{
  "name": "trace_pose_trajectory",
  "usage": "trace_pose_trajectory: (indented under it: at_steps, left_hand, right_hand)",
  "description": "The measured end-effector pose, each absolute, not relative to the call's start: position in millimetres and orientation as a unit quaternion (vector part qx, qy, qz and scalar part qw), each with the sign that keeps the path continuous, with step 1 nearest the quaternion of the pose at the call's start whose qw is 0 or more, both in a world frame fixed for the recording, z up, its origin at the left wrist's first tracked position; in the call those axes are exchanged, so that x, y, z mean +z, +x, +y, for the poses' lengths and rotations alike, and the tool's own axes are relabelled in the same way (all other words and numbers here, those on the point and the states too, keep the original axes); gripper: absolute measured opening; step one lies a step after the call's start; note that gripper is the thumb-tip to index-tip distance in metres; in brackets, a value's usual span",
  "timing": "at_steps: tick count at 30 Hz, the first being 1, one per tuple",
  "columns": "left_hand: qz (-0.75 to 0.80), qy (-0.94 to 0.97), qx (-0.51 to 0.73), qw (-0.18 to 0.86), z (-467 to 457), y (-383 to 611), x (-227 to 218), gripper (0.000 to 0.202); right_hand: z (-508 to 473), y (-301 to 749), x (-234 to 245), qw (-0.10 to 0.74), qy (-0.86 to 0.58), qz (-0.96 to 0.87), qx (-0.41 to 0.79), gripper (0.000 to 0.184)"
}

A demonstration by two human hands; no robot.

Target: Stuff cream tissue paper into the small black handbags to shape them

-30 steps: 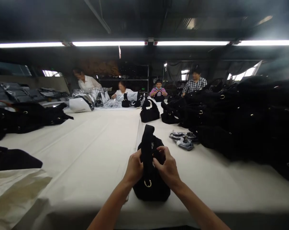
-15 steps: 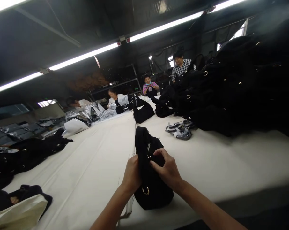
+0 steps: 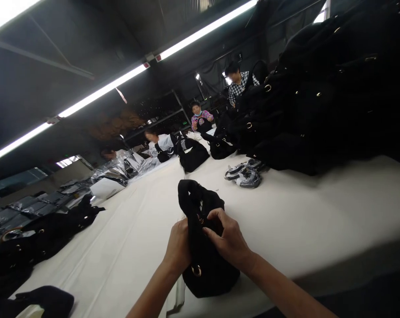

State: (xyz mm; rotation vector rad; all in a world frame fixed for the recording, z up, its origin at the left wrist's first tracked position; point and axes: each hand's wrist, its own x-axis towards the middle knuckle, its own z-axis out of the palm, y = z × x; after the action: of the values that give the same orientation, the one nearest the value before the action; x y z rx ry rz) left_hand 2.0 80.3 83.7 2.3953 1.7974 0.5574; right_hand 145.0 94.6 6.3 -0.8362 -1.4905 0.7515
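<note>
A black fabric handbag (image 3: pixel 208 278) with gold-coloured rings stands on the white-covered table, its strap looping up at the far end. My left hand (image 3: pixel 179 247) grips the bag's left side, and the fingertips are hidden behind the cloth. From the right, my right hand (image 3: pixel 228 236) pinches the bag's upper edge, thumb and index finger close to a small metal fitting (image 3: pixel 201 221). Whether that fitting is a snap or another clasp is too small to tell.
A large heap of black bags (image 3: pixel 335 101) fills the right side. Plastic-wrapped straps or cords (image 3: pixel 245 173) lie ahead. More black bags (image 3: pixel 64 229) line the left edge, beside wrapped packages (image 3: pixel 24 205). Several co-workers, one in a checked shirt (image 3: pixel 239 86), are at the far end.
The camera view has tilted and shifted slightly. My right thumb and index finger have drawn a little closer together at the bag's edge; both hands keep hold of the handbag.
</note>
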Motion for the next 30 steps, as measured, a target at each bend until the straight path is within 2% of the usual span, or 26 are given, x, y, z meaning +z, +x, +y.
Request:
trace_pose_trajectory:
  at_steps: [10,26,30]
  left_hand:
    - [0.567,0.785,0.234,0.085,79.8,-4.6,74.8,0.019]
    - [0.545,0.818,0.172,0.064,83.7,-3.5,84.2,0.019]
    - [0.542,0.813,0.204,0.066,82.5,-7.2,79.3,0.018]
  right_hand:
    - [101.7,157.5,13.9,0.539,-0.318,-0.710,0.323,0.021]
    - [114.4,154.4,5.4,0.551,-0.272,-0.698,0.368,0.021]
    - [117.6,157.3,11.7,0.504,-0.264,-0.746,0.347,0.022]
